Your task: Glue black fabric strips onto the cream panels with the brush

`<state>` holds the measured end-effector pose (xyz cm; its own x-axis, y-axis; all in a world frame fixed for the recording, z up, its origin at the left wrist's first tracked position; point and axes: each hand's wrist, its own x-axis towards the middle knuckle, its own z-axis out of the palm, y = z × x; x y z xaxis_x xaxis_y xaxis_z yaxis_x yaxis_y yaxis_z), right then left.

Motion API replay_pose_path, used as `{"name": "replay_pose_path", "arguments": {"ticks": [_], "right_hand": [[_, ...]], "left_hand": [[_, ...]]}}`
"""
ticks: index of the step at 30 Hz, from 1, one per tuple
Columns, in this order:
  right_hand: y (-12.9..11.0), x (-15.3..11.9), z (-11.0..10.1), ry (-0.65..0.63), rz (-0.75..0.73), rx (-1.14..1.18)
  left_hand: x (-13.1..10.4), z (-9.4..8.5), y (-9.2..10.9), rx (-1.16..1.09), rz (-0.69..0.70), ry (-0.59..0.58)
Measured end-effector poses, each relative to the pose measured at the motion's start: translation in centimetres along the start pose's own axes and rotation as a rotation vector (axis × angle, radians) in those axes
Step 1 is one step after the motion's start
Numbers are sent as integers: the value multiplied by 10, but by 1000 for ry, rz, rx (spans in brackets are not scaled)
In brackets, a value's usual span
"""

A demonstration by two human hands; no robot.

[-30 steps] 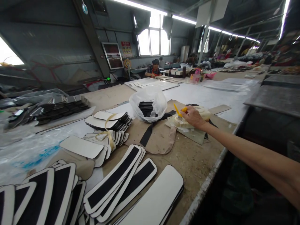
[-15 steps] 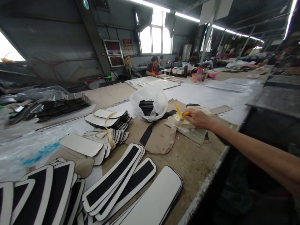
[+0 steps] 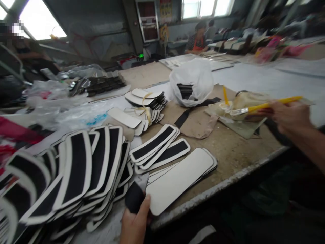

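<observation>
In my right hand [image 3: 291,115] is a yellow-handled brush [image 3: 261,107], gripped by its handle. The brush's whitish tip points left, over a pale, crusted glue-like mass [image 3: 243,101] on a greenish sheet [image 3: 238,123]. A second yellow handle [image 3: 225,95] stands upright there. At the bottom, my left hand [image 3: 134,220] pinches a black piece [image 3: 134,196] between thumb and fingers. Its thumb is beside the near end of a stack of long white panels [image 3: 177,183]. White-edged panels with black middles [image 3: 78,166] lie fanned out to the left.
A white plastic bag [image 3: 191,81] with dark pieces stands beyond. Banded white pieces [image 3: 147,98] lie near it. The table edge [image 3: 228,179] runs along the right. A person in an orange apron [image 3: 198,42] sits far off; another person [image 3: 27,54] is at far left.
The view has swung left and down. My left hand has come into view with the black piece. My right hand has lifted the brush, now nearly level, pointing left.
</observation>
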<state>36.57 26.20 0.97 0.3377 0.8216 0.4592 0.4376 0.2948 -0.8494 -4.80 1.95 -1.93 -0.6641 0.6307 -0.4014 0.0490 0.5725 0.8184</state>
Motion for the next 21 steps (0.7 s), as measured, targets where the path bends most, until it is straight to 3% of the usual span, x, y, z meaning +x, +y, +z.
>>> {"name": "replay_pose_path", "arguments": {"ticks": [2, 4, 7, 10, 16, 21], "right_hand": [[-20, -32, 8, 2, 202, 156], [-50, -77, 25, -113, 345, 268], [-98, -151, 60, -389, 482, 376], [-127, -204, 92, -551, 543, 421], [-130, -237, 114, -678, 585, 377], [-134, -237, 117, -684, 457, 241]], "left_hand": [[3, -2, -3, -212, -7, -160], [4, -4, -4, -326, -15, -229], [4, -9, -8, -396, -27, -285], [6, -13, -16, -436, -5, -358], [11, -15, -30, -475, 10, -484], [13, -14, -35, -427, 49, -416]]}}
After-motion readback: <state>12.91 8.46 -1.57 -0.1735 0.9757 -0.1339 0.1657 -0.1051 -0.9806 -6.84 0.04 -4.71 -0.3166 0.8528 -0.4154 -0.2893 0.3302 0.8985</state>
